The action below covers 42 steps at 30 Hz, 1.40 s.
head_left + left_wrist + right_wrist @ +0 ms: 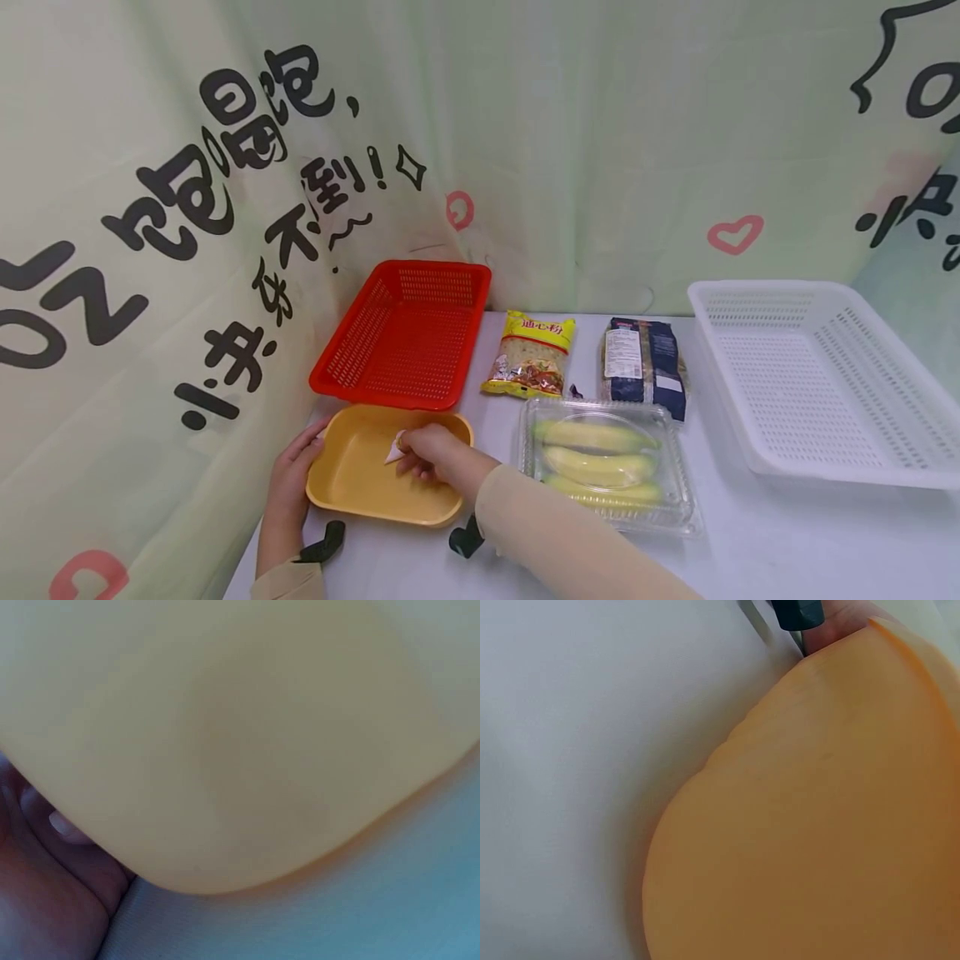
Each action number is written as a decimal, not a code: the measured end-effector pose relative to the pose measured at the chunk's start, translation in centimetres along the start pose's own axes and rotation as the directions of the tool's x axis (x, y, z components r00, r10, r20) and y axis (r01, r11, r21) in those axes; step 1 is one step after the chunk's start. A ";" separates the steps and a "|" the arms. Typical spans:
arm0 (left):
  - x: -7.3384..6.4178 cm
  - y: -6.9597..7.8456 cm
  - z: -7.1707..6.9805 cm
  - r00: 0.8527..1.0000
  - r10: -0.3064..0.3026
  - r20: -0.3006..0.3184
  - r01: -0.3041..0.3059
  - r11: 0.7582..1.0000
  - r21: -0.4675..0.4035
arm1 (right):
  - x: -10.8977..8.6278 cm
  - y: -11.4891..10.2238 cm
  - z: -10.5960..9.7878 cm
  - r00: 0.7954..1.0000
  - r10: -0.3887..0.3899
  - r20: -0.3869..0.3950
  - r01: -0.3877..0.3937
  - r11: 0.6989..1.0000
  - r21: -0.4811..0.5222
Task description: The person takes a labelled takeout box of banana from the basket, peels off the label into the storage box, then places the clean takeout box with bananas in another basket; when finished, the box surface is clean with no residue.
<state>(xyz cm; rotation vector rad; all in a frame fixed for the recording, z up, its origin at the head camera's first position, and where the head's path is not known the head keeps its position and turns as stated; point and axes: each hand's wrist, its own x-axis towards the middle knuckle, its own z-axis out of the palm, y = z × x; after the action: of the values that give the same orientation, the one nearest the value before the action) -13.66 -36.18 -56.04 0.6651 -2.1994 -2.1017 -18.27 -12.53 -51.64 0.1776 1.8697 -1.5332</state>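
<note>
A yellow plastic basin (360, 492) sits at the table's left front. At its left end my left hand (288, 479) grips the rim; the left wrist view shows part of that hand (52, 877) against the basin's outer wall (262, 750). My right hand (435, 454) reaches into the basin and pinches a small white tissue or cloth (394, 448) above the basin floor. In the right wrist view the basin's orange-looking side (795, 825) hides the right hand's fingers and the white piece.
Behind the basin stands a red perforated basket (408, 342). Further right lie a yellow macaroni bag (532, 354) and a dark blue bag (645, 362). A clear lidded box of bananas (603, 467) is beside my right forearm. A white basket (802, 400) stands far right.
</note>
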 end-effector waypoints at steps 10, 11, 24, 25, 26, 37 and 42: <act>0.0 -0.1 0.0 1.000 -0.007 0.013 0.007 1.000 0.000 | 0.2 0.4 -0.2 0.996 0.023 0.085 -0.022 1.000 -0.012; 0.0 -0.1 0.0 1.000 -0.011 0.013 0.011 1.000 0.001 | 0.2 0.4 -0.2 0.995 0.024 0.093 -0.023 1.000 -0.011; -0.1 0.0 0.0 1.000 0.000 0.025 0.000 1.000 -0.001 | 0.6 0.6 -0.1 0.990 0.031 0.136 -0.032 0.999 0.008; -0.1 0.0 0.0 1.000 0.001 0.026 -0.001 1.000 -0.002 | 0.7 0.6 -0.1 0.990 0.030 0.140 -0.032 0.999 0.011; 0.0 0.0 0.0 1.000 0.002 0.027 -0.002 1.000 -0.003 | 0.7 0.6 -0.1 0.990 0.030 0.141 -0.032 0.999 0.011; 0.1 0.0 0.1 1.000 0.002 0.022 -0.002 1.000 0.002 | 0.1 0.3 -0.2 0.988 0.003 0.156 -0.014 0.997 0.073; 0.0 0.0 -0.1 1.000 0.022 0.005 -0.022 1.000 -0.010 | -1.6 -0.3 -0.5 0.985 -0.019 0.174 0.002 0.995 0.098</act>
<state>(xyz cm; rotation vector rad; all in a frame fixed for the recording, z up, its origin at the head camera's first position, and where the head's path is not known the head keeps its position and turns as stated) -13.68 -36.25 -56.03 0.6333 -2.1873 -2.1045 -17.49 -11.67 -50.45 0.0751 1.6635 -1.5946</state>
